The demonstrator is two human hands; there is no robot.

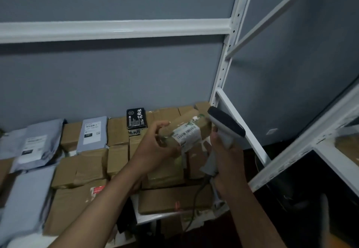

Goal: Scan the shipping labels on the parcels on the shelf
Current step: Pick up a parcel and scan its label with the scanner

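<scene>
Parcels crowd the shelf [147,217] from its left end to the right post, and I have one small box [186,129] lifted above the pile near the right end. My left hand [155,143] has its fingers curled round the box's near end, turning the white label [187,136] with its barcode up toward me. My right hand [225,156] is wrapped tight on the grip of the scanner [226,124], whose dark head sits just beside the far end of the box, angled across the label. A cable [196,207] trails down from the handle over the front edge of the shelf.

I judge this one parcel to be mid-scan. Nothing shows which of the others have been read, so I would count most of the pile as left to do.

The box is brown cardboard under glossy tape, and its label is wrinkled where it wraps round an edge. Below lie more taped brown cartons [87,172], blocky and tightly packed, with soft grey plastic mailer bags [38,143] at the left end, limp and creased. A small black box [136,118] with white lettering stands near the back edge. The shelf frame [223,77] is white painted metal with punched holes.
</scene>
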